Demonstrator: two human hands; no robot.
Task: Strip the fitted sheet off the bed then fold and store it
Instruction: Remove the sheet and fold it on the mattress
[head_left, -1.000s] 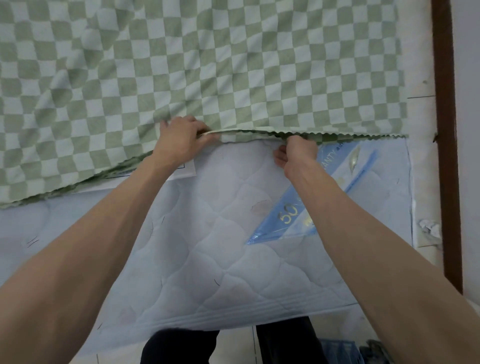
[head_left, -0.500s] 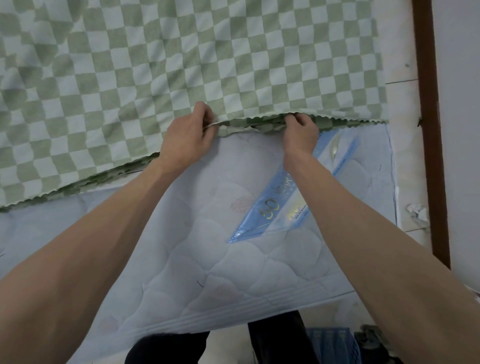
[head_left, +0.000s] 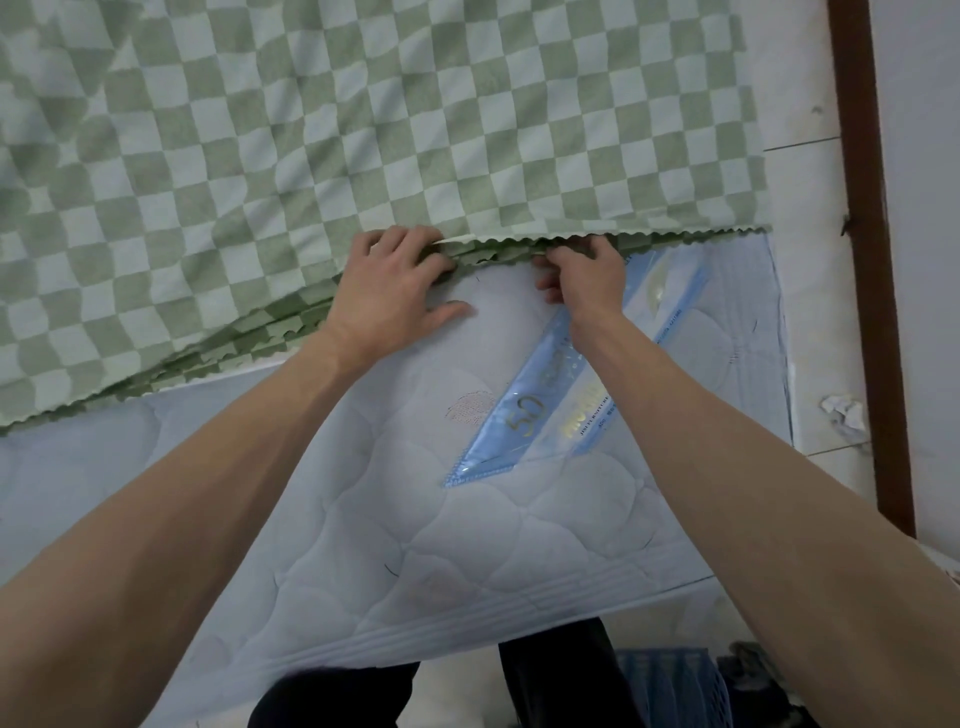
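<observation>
The green and white checked sheet (head_left: 363, 130) lies folded in layers over the far part of the pale blue quilted mattress (head_left: 467, 545), its zigzag edge running across the middle. My left hand (head_left: 395, 291) rests on the stacked layers at that edge, fingers laid over the cloth and thumb spread out on the bare mattress. My right hand (head_left: 587, 275) is a little to the right at the same edge, fingers curled, pinching the sheet's top layer.
A shiny blue label (head_left: 524, 415) is sewn on the mattress under my right forearm. White floor tiles (head_left: 800, 104), a crumpled paper scrap (head_left: 844, 415) and a brown wooden strip (head_left: 862, 260) lie to the right. A blue plastic basket (head_left: 670, 686) stands by my legs.
My left thumb has let go of the sheet edge and now lies spread on the mattress. The right hand stays pinching the edge, slightly closer to the left hand.
</observation>
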